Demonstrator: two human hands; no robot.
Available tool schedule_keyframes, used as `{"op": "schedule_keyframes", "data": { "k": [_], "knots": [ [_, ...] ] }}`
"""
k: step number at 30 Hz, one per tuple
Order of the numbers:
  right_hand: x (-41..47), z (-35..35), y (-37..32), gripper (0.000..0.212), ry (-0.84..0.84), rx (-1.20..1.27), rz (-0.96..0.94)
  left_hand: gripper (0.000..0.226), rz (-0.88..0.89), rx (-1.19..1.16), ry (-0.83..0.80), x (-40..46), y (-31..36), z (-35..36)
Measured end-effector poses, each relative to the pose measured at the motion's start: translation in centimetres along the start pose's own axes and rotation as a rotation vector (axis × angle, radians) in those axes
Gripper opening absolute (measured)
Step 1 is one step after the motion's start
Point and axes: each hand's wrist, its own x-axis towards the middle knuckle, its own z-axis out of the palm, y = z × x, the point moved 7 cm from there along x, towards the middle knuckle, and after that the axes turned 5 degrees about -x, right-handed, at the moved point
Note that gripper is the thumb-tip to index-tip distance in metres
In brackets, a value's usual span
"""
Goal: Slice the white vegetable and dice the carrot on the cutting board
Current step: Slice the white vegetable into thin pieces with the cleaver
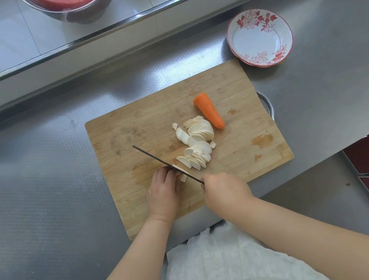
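White vegetable [182,177]: only a small pale stub remains whole, on the near-centre of the cutting board [136,127], mostly hidden under the left hand [163,191]. Left hand's fingers curl down over the stub, pinning it. Just beyond it, cut slices [196,142] lie in two overlapping fans, thin, rounded, off-white, smooth-faced; a few loose pieces sit at the edges of the pile.

Knife [165,164]: thin dark blade seen edge-on, running diagonally from far left to near right, lying across the stub beside the left fingers. Right hand [223,193] is closed round the handle, which is hidden in the fist.

Carrot [209,110]: one uncut piece, bright orange, tapered, blunt at both ends, lying flat on the board just past the slices, touching or nearly touching the farthest ones.

Cutting board: rectangular, pale bamboo strips, stained and knife-marked, a damp patch near the left hand. Set askew on the worktop [45,178], its near corner overhanging the front edge. A metal loop handle [268,106] shows at its right side.

Worktop: brushed steel with a fine embossed dot texture, raised back ledge. Shallow dish [259,38], white with red floral print and scalloped red rim, off the board's far right corner. On the ledge, a steel bowl [72,7] with red contents under film.
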Motion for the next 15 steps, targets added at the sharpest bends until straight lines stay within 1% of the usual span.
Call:
{"op": "schedule_keyframes", "data": {
  "k": [7,9,13,15],
  "knots": [
    [0.3,0.2,-0.6,0.024,-0.065,-0.007,0.049,0.029,0.000,-0.013,-0.013,0.2,0.1,-0.1],
    [0.8,0.4,-0.8,0.023,-0.083,0.011,0.065,0.026,-0.003,-0.011,-0.021,0.2,0.0,0.0],
    [1.7,0.8,-0.4,0.019,-0.083,0.074,0.085,0.011,-0.011,-0.009,-0.049,0.1,-0.2,0.2],
    [2.0,0.8,0.1,0.019,-0.066,0.113,0.085,0.016,-0.020,-0.023,-0.063,0.0,-0.2,0.1]
  ]
}}
